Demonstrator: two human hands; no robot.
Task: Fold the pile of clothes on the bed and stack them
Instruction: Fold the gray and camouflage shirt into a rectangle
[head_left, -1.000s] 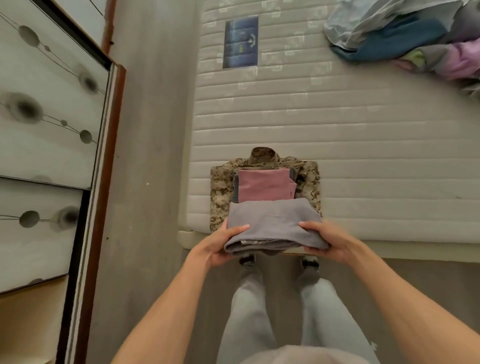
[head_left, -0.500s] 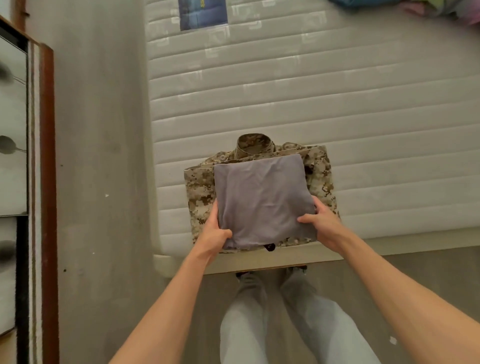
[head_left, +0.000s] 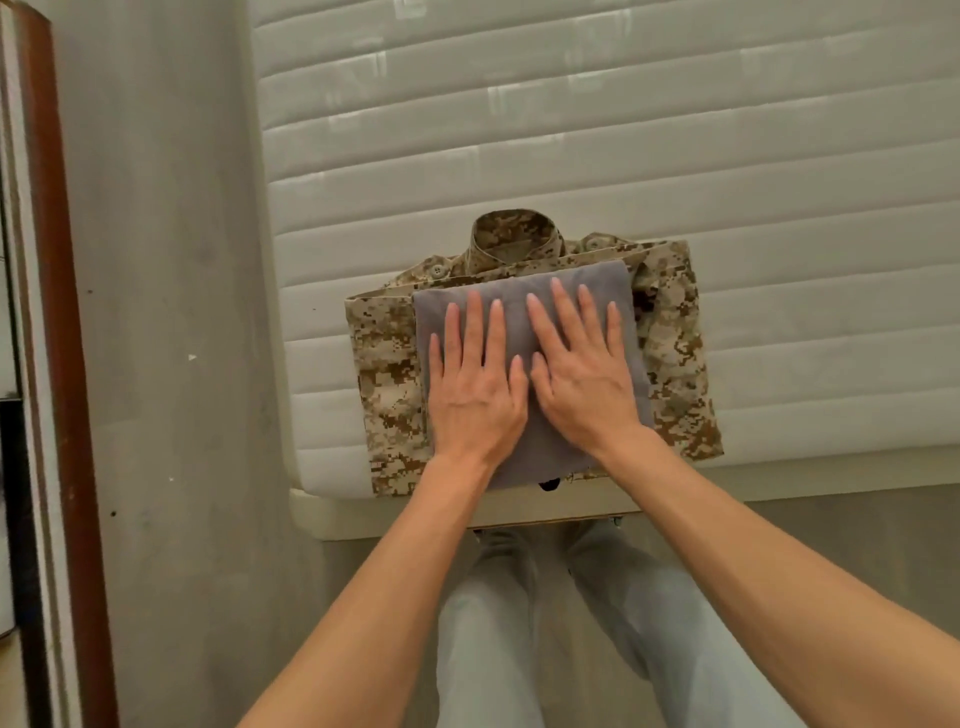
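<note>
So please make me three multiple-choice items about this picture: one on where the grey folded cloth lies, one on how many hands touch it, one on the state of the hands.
1. Where does the grey folded cloth lie?
A. on the camouflage shirt
B. on the floor
C. on the person's legs

2. How many hands touch it?
A. none
B. one
C. two

3. How are the hands?
A. curled into fists
B. flat with straight fingers
C. pinching a corner

Answers:
1 A: the camouflage shirt shows on both sides of the cloth and its collar above it, on the mattress.
2 C: the left hand and the right hand both rest on it.
3 B: all fingers lie stretched, palms down.
</note>
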